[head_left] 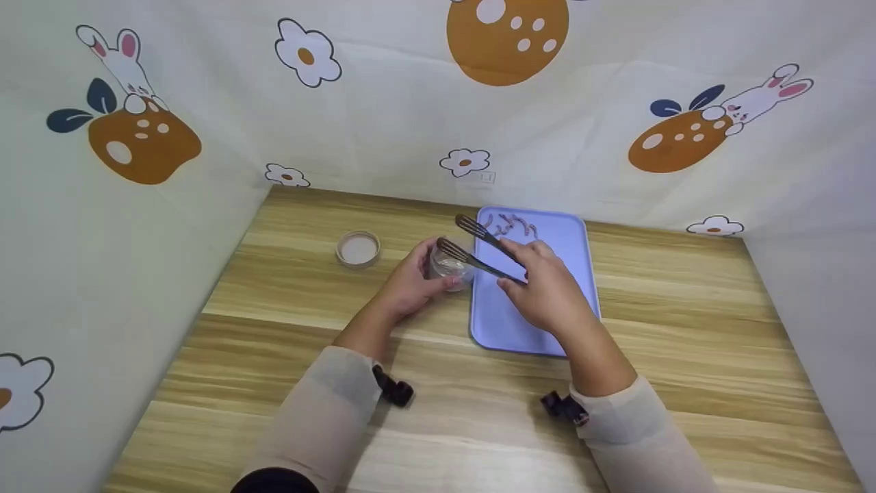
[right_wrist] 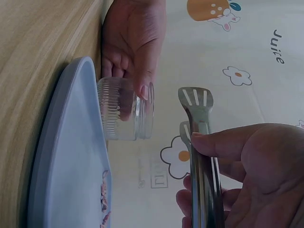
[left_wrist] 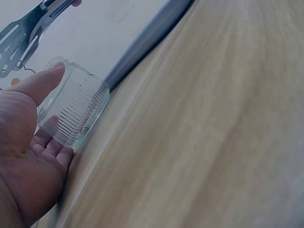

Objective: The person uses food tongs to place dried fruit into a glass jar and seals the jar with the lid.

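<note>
Left hand (head_left: 410,281) wrapped around a small glass jar (head_left: 449,266) at frame centre, thumb and fingers curled on its ribbed wall, jar standing on the wooden table (head_left: 287,329) just beside the left rim of the lavender tray (head_left: 506,329). Right hand (head_left: 544,287) pinching metal tongs (head_left: 479,250), blades apart, one tip over the jar's mouth, the other over the tray's upper part. Pinkish scraps (head_left: 510,224) near the tray's far edge. Jar lid (head_left: 358,248) well apart, centre left. Bare wood across the lower frame; cloth walls closing the top and sides.
</note>
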### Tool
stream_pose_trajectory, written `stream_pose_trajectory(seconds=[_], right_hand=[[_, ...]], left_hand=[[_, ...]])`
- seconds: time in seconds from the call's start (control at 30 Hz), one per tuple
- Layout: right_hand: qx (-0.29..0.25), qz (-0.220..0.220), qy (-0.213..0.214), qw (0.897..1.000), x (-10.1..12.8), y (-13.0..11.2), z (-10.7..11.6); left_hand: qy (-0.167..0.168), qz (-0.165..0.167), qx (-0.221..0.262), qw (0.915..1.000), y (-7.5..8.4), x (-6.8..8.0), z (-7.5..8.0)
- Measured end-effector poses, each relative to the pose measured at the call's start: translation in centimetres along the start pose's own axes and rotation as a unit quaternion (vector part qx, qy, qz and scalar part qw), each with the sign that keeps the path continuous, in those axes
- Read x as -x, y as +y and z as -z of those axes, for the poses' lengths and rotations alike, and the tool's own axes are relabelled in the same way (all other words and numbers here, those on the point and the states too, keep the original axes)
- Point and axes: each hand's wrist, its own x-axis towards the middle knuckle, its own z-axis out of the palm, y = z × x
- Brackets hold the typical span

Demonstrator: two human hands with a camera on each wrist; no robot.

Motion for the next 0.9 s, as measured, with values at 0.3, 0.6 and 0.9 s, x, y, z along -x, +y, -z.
stream_pose_trajectory(seconds=[0.3,0.6,0.9], right_hand=[[-0.008,-0.031,-0.012,0.999,-0.5,0.4,0.3],[0.001,-0.055,-0.003,0.998,-2.0,2.6,1.6],[0.026,-0.097,-0.026,0.995,-3.5,4.7,3.0]], left_hand=[[-0.002,-0.009,0.008,0.9999,0.1,0.0,0.0],[-0.006,-0.024,0.017,0.9996,-0.1,0.0,0.0],[-0.007,-0.025,0.025,0.9993,-0.2,0.0,-0.1]])
